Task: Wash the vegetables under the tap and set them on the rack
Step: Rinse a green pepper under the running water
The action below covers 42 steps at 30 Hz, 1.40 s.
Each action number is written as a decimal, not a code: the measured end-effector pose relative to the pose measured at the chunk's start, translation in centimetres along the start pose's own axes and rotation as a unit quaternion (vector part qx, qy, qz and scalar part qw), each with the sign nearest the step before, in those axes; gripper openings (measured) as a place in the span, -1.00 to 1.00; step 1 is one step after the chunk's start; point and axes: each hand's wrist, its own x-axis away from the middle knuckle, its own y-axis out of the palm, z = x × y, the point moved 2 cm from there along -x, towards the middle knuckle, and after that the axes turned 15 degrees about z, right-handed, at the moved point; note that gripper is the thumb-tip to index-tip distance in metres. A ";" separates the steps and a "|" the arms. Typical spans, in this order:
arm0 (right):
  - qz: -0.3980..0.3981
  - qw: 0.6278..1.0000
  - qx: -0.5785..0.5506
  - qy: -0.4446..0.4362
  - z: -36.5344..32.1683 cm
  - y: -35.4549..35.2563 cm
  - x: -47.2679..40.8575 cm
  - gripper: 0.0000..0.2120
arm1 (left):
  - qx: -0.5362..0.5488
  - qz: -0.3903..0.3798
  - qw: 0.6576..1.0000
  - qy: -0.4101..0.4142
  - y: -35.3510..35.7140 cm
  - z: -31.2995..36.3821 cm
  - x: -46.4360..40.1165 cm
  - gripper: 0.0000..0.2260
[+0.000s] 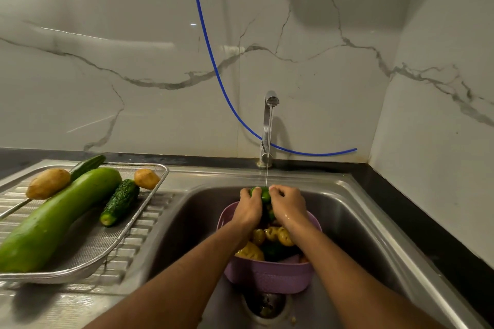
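Both hands hold a green vegetable (pixel 264 193) under the thin stream from the tap (pixel 270 125). My left hand (pixel 250 207) grips its left side and my right hand (pixel 288 204) grips its right side, fingers curled over the top. They are above a purple basket (pixel 267 275) standing in the sink (pixel 355 222), which holds several potatoes (pixel 278 235) and dark green vegetables. On the wire mesh rack (pixel 101 246) to the left lie a long pale green gourd (pixel 58 218), two cucumbers (pixel 120 201) and two potatoes (pixel 47 183).
The rack rests on the ribbed steel drainboard (pixel 149 219). A blue hose (pixel 213 61) hangs down the marble wall and runs behind the tap. A dark counter (pixel 427 222) edges the sink at the right. The drain (pixel 266 304) is below the basket.
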 end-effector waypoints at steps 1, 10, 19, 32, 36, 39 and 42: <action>-0.019 1.000 0.006 0.001 -0.1 0.1 0.1 -0.65 | 0.021 0.006 0.999 -0.026 0.2 0.0 -0.1 -0.64; 0.059 0.997 -0.054 0.002 -0.1 -0.9 -0.4 -0.74 | 0.022 0.015 0.997 0.066 0.6 0.5 0.7 -0.71; -0.001 0.996 -0.086 0.007 -0.4 -0.3 0.5 -0.83 | 0.027 0.041 0.995 0.091 -0.2 0.3 0.4 -0.83; -0.053 0.996 0.004 -0.078 -1.5 0.9 1.5 -0.60 | 0.051 0.078 0.994 0.063 -0.2 0.2 0.7 -0.70; -0.026 0.998 -0.053 -0.027 -1.7 0.0 0.6 -0.65 | 0.012 0.068 0.982 0.174 -0.2 0.7 0.9 -0.84; -0.044 0.991 -0.116 0.049 -1.5 -0.3 0.1 -0.70 | -0.033 0.076 0.969 0.234 0.1 0.9 1.1 -0.74; -0.068 0.991 -0.112 0.040 -1.9 0.3 0.8 -0.69 | -0.008 0.105 0.978 0.183 0.0 0.8 0.6 -0.64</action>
